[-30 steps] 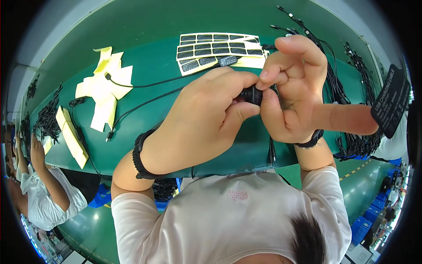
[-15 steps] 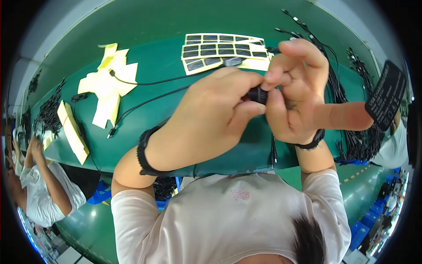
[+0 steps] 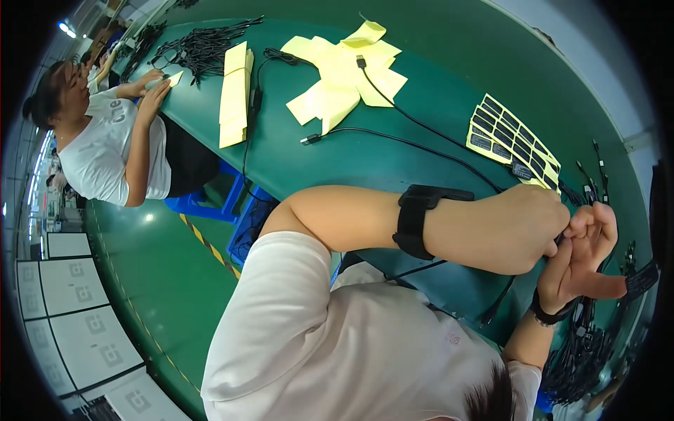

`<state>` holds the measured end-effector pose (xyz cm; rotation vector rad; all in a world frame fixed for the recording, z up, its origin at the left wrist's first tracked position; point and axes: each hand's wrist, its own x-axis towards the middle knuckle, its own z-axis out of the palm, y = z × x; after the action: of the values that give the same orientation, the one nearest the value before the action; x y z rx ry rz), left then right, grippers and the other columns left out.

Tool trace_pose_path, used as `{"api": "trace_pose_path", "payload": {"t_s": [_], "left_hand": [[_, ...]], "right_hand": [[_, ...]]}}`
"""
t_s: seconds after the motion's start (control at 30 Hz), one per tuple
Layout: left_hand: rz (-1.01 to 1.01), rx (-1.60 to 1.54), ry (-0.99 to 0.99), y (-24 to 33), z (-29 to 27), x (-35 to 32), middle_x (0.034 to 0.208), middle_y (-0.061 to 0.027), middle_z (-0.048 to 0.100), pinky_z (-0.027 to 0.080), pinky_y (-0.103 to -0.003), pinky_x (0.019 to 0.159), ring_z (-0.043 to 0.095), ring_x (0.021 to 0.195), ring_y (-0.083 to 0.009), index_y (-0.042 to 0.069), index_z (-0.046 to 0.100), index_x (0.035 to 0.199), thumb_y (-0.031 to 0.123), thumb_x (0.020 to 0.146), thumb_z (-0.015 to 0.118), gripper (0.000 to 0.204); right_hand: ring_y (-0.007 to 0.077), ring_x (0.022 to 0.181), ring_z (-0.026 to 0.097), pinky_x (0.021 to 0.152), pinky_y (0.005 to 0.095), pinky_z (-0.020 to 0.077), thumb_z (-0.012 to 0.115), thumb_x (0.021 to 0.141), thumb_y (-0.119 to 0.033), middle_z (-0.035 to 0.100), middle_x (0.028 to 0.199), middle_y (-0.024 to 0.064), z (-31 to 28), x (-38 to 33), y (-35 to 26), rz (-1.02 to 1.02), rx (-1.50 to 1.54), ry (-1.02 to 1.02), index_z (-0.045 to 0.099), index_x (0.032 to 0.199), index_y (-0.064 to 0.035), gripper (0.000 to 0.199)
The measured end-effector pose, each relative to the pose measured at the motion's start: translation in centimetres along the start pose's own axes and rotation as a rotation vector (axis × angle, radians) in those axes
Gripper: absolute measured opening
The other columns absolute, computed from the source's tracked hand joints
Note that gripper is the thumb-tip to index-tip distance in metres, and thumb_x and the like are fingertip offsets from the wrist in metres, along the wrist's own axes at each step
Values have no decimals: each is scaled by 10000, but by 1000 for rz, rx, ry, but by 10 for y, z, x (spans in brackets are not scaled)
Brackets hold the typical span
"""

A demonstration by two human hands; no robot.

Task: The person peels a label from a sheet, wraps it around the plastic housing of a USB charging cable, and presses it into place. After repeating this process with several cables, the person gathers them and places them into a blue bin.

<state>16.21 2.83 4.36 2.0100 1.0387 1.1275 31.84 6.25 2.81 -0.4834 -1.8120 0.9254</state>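
Both my hands meet at the right side of the bench. My left hand (image 3: 502, 231), with a black strap round its wrist, has its fingers closed on a small black cable part, mostly hidden by the hands. My right hand (image 3: 586, 242), palm up, pinches at the same spot with bent fingers. One digit of it sticks out to the right, and a black printed label (image 3: 640, 281) clings to its tip. Yellow-backed sheets of black labels (image 3: 502, 130) lie just beyond my left hand, and a small black box (image 3: 521, 170) on a cable rests over them.
Crumpled yellow backing paper (image 3: 333, 77) and a folded yellow stack (image 3: 234, 98) lie farther left on the green bench (image 3: 414, 151). A black cable (image 3: 393, 137) crosses it. Cable bundles (image 3: 586, 351) sit at right. A co-worker (image 3: 105, 133) works at the far left, beside a blue stool (image 3: 203, 200).
The view has swung leftward, so my hands now appear farther right and the co-worker shows fully. My hands still meet, and the black part between them is now mostly covered. The label stays on the digit.
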Motion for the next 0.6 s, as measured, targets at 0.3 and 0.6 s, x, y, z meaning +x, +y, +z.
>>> {"api": "trace_pose_path", "payload": {"t_s": [0.3,0.6], "left_hand": [[-22,-79,-16,1,-1,0,670,-187,535,423,-407,623,536,710,-353,-45,525,725,37,669,617,135],[-9,-49,-55,3,-2,-2,649,-194,539,427,-410,614,541,695,-357,-56,524,677,31,667,615,126]], "right_hand": [[100,761,367,710,188,316,324,784,114,394,919,50,-3,6,-2,-29,-76,-59,290,1231,35,456],[105,758,369,705,189,321,336,796,102,393,911,54,-5,3,-2,-40,-64,-61,310,1216,29,427]]}}
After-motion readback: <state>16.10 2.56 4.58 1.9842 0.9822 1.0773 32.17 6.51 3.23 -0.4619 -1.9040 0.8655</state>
